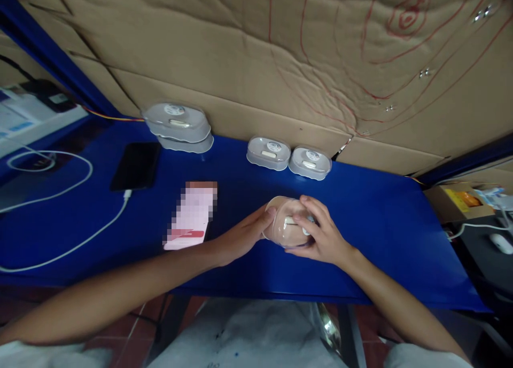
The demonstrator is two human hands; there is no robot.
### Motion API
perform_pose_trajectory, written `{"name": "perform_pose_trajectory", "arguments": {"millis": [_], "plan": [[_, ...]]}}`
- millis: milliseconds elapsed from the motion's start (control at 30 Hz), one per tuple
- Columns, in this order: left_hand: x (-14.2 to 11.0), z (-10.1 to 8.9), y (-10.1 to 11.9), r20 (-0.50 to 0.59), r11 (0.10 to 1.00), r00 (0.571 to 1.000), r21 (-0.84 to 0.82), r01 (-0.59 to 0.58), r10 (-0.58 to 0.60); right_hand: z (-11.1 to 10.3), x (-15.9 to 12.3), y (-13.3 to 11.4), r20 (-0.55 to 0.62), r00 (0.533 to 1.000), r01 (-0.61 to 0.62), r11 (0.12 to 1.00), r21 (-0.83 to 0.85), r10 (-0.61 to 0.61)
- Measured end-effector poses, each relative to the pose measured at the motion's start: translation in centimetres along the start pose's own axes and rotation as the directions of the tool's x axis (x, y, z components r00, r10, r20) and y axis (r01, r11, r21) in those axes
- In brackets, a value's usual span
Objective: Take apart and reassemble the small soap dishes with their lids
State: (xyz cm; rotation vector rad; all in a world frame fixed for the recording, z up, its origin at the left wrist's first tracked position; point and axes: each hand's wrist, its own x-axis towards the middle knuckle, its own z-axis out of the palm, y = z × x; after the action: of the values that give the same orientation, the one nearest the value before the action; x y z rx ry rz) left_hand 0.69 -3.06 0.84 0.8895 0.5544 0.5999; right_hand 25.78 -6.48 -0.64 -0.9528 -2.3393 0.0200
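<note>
Between my hands is a clear plastic case (282,234) with a small white piece and a round label on it. My left hand (256,226) grips its left end, thumb on top and the other fingers hidden beneath. Over the right end lies my right hand (324,234), its fingers curled across the top and side. The case is held above the blue tabletop (248,272). Two similar clear cases, one on the left (267,153) and one on the right (310,163), sit side by side behind it.
At the back left, more clear cases (178,123) are stacked. A lit phone (192,216) lies left of my hands, beside a dark phone (135,166) with a white cable (108,230). Cardboard (200,47) walls the back. An open box (452,202) and a white mouse (500,243) are at right.
</note>
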Motion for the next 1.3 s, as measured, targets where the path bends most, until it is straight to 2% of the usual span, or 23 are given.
{"name": "perform_pose_trajectory", "arguments": {"millis": [133, 233, 300, 400, 500, 600, 667, 767, 833, 867, 933, 1033, 1167, 1300], "plan": [[-0.1, 0.0, 0.0, 0.004, 1.000, 1.000, -0.005, 0.024, -0.024, -0.3, 0.3, -0.5, 0.027, 0.999, -0.036, 0.998, 0.048, 0.035], [0.2, -0.3, 0.1, -0.044, 0.998, 0.997, 0.029, 0.059, -0.057, -0.4, 0.6, -0.8, 0.096, 0.988, -0.129, 0.984, 0.119, 0.118], [0.5, -0.7, 0.3, -0.114, 0.992, 0.992, 0.107, 0.067, -0.055, -0.7, 0.7, -0.7, 0.151, 0.974, -0.191, 0.972, 0.135, 0.170], [0.8, -1.5, 0.5, -0.194, 0.935, 0.979, 0.354, 0.014, 0.058, -1.6, 0.6, 0.0, 0.239, 0.943, -0.256, 0.964, 0.077, 0.231], [0.6, -1.9, 0.7, -0.104, 0.743, 0.971, 0.662, -0.094, 0.216, -3.3, 0.3, 1.6, 0.305, 0.898, -0.334, 0.942, 0.005, 0.317], [0.5, -1.9, 1.3, 0.055, 0.453, 0.941, 0.866, -0.211, 0.334, -5.5, -0.6, 4.0, 0.316, 0.875, -0.376, 0.926, -0.030, 0.366], [1.4, -2.1, 2.3, 0.137, 0.234, 0.909, 0.942, -0.243, 0.394, -7.0, -1.9, 6.2, 0.314, 0.859, -0.400, 0.913, -0.082, 0.404], [4.6, -3.5, 4.7, 0.201, -0.070, 0.888, 0.979, -0.189, 0.413, -8.8, -4.8, 10.1, 0.230, 0.804, -0.484, 0.828, -0.283, 0.548], [7.2, -4.8, 6.4, 0.133, -0.200, 0.911, 0.978, -0.057, 0.390, -9.6, -6.8, 12.6, 0.098, 0.764, -0.547, 0.721, -0.425, 0.638], [8.2, -5.3, 7.2, 0.072, -0.248, 0.922, 0.968, 0.026, 0.381, -9.9, -7.6, 13.8, 0.029, 0.749, -0.576, 0.672, -0.465, 0.661], [9.4, -6.0, 8.2, 0.031, -0.274, 0.921, 0.958, 0.083, 0.388, -10.0, -8.5, 15.5, -0.085, 0.730, -0.622, 0.608, -0.493, 0.678], [8.4, -5.6, 7.9, 0.033, -0.299, 0.917, 0.950, 0.095, 0.398, -9.4, -8.5, 16.7, -0.163, 0.719, -0.656, 0.583, -0.479, 0.676], [4.3, -3.4, 5.3, 0.103, -0.364, 0.912, 0.930, 0.053, 0.397, -7.1, -6.8, 16.3, -0.140, 0.752, -0.634, 0.649, -0.421, 0.645], [1.5, -1.1, 2.6, 0.241, -0.384, 0.890, 0.920, -0.082, 0.387, -5.0, -4.0, 14.0, -0.116, 0.766, -0.637, 0.724, -0.265, 0.632]]}}
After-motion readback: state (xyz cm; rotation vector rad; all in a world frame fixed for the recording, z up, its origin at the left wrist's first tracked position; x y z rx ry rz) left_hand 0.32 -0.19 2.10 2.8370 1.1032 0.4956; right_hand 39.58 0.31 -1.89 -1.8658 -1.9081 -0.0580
